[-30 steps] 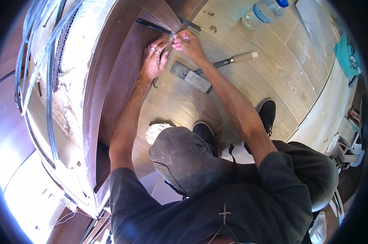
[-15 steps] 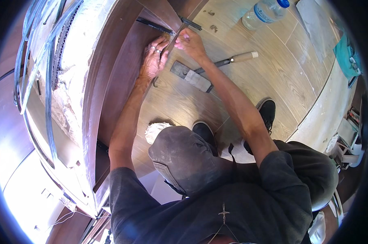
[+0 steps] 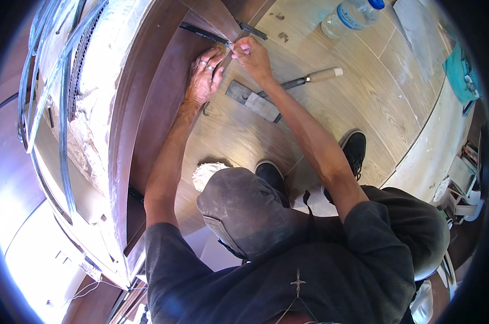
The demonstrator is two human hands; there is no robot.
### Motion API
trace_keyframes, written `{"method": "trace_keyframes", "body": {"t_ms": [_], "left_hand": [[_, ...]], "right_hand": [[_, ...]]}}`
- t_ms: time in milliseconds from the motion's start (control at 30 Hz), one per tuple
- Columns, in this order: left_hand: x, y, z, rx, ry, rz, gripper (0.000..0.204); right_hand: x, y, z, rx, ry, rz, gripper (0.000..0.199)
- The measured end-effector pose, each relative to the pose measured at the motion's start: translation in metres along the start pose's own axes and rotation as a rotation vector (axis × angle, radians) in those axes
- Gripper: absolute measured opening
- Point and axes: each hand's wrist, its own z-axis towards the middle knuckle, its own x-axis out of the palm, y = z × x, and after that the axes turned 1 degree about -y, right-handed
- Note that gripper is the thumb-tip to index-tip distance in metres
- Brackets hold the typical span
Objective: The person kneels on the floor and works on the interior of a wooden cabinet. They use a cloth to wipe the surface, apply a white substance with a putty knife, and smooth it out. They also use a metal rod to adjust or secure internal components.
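My left hand [image 3: 204, 78] rests with fingers stretched out on the dark brown panel [image 3: 166, 81], close to a corner. At that corner my right hand [image 3: 251, 58] has its thumb and fingers pinched together, touching the edge where a brown board [image 3: 215, 16] narrows to a point. Whatever is between those fingertips is too small to make out. Two black strips, one on the left [image 3: 204, 33] and one on the right [image 3: 253, 31], lie beside the corner. Below my right hand, a tool with a pale wooden handle [image 3: 324, 75] and dark shaft lies by a grey rectangular block [image 3: 262, 107].
A clear plastic bottle with blue cap [image 3: 352, 20] is on the wood-look floor [image 3: 374, 108]. A whitish lump [image 3: 208, 174] sits by my knee. Grey cables [image 3: 66, 135] hang along the rough white edge at left. A teal bag [image 3: 461, 75] is at right.
My right hand has shifted slightly left, its pinched fingertips now against the corner. My left hand stays in nearly the same place.
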Motion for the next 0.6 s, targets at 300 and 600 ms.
{"method": "trace_keyframes", "body": {"t_ms": [300,600], "left_hand": [[0.001,-0.001,0.001,0.002,-0.007,0.006,0.032],[-0.001,0.000,0.000,0.010,0.005,0.018,0.037]], "right_hand": [[-0.009,-0.010,-0.004,0.000,-0.017,-0.130,0.017],[-0.021,-0.003,-0.023,-0.177,0.014,-0.197,0.013]]}}
